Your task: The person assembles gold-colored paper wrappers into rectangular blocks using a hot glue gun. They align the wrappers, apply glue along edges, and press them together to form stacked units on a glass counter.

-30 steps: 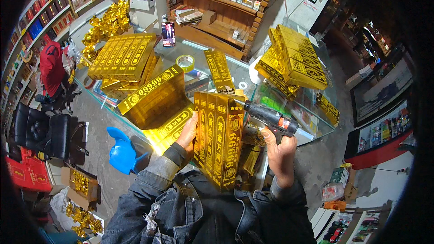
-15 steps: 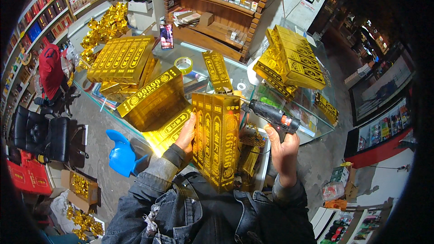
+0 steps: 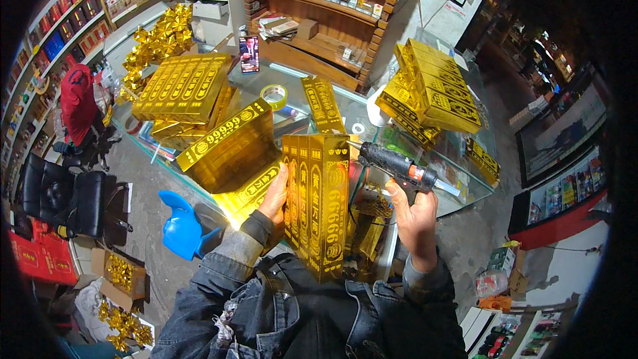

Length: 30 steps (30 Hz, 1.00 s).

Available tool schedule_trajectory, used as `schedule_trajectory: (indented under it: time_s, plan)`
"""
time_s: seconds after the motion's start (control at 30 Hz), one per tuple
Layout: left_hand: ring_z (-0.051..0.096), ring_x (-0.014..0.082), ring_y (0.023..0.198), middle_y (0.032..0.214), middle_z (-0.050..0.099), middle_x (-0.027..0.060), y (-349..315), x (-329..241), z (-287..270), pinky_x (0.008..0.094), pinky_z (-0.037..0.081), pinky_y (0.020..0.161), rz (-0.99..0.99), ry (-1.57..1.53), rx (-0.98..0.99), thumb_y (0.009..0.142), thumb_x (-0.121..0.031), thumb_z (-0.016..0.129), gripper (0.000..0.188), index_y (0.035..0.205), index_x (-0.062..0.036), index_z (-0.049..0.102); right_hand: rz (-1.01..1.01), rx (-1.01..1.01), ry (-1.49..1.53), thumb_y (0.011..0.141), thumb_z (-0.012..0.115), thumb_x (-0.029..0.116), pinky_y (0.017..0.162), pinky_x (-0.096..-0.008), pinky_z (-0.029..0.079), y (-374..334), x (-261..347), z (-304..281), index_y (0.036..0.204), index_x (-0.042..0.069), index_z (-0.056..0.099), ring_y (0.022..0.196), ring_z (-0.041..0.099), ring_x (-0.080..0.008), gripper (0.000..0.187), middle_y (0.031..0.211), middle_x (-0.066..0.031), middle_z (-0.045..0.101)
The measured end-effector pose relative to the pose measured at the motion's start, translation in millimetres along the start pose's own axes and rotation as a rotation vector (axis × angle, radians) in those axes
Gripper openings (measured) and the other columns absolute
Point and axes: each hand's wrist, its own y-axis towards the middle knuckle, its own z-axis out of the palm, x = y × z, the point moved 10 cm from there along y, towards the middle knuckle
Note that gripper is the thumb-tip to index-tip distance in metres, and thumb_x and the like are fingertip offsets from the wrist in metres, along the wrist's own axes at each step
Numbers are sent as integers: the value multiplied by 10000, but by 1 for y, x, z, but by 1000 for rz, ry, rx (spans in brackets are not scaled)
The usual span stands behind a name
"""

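Observation:
My left hand (image 3: 274, 198) is pressed against the left side of an upright block of printed gold boxes (image 3: 312, 209), close in front of my chest. In my right hand (image 3: 417, 223) is a black hot glue gun (image 3: 397, 165), its nozzle pointing left at the block's top right corner. Whether the tip touches the cardboard, I cannot tell. Left of the block stands a tilted gold box (image 3: 229, 136), over another gold piece (image 3: 249, 193) lying flat. Beyond the block, a single narrow gold box (image 3: 323, 106) rests on the glass counter.
Stacked gold boxes stand on the glass counter at left (image 3: 183, 86) and right (image 3: 438, 90). Between them are a tape roll (image 3: 274, 96) and a propped phone (image 3: 249, 53). A blue plastic stool (image 3: 179, 229) and a black office chair (image 3: 63, 196) stand at left.
The glue gun has shifted slightly left and up, bringing its nozzle to the block's top right corner. My left hand keeps its place on the boxes.

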Motion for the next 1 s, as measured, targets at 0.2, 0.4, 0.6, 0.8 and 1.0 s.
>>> schedule_trajectory:
  time_s: [0.2,0.4,0.6,0.8,1.0]
  plan:
    - [612,195,1072,1235,603,79,-1,-8,-3,369,515,908,13,50,0,989,-511,390,559,1345,-86,468,-41,16,-39,871,698,174,758,-399,486,3,5,1,1083,-11,591,841,633,-377,302,918,-194,665]
    - [599,178,1095,1254,593,73,7,-14,6,359,496,943,43,9,83,997,-508,366,555,1350,-91,465,-104,38,-76,868,701,167,757,-399,491,5,19,1,1102,-11,585,840,639,-379,315,920,-199,667]
    - [588,179,1115,1268,586,72,8,-20,6,362,496,946,63,5,75,989,-518,369,572,1354,-85,460,-76,62,-64,863,704,160,794,-394,482,4,18,2,1092,-6,601,877,638,-361,302,941,-188,669]
    - [602,179,1094,1261,592,79,4,-26,14,356,509,929,100,14,105,983,-527,379,583,1351,-83,463,-83,83,-60,857,707,157,806,-395,478,5,15,4,1086,-7,606,888,636,-355,299,948,-186,667]
    - [611,184,1083,1246,605,80,3,-27,17,354,514,919,75,32,109,975,-542,386,598,1353,-85,465,-61,105,-81,859,701,157,781,-408,486,4,16,3,1102,-7,599,868,632,-380,311,952,-203,660]
